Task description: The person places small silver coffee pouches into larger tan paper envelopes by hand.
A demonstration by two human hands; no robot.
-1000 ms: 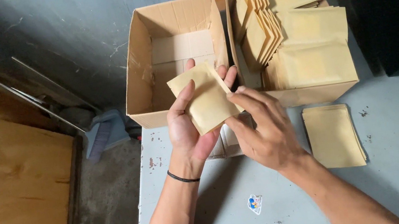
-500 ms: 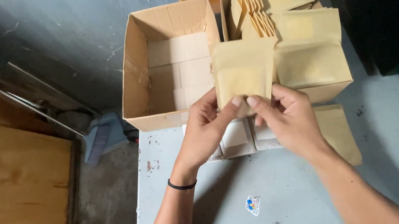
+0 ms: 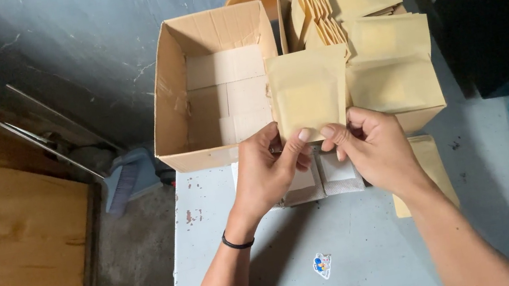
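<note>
Above the tabletop (image 3: 286, 254), a tan pouch (image 3: 309, 93) is pinched at its bottom edge by the closed fingers of the left hand (image 3: 267, 173) and right hand (image 3: 373, 153).

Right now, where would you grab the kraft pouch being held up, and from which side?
Take the kraft pouch by its bottom edge, coming from the near side below it. It stands upright and flat, face to the camera, and that lower edge is where the left hand and right hand pinch it already, thumbs in front. The top edge overlaps the boxes behind, so it is probably less free.
</note>
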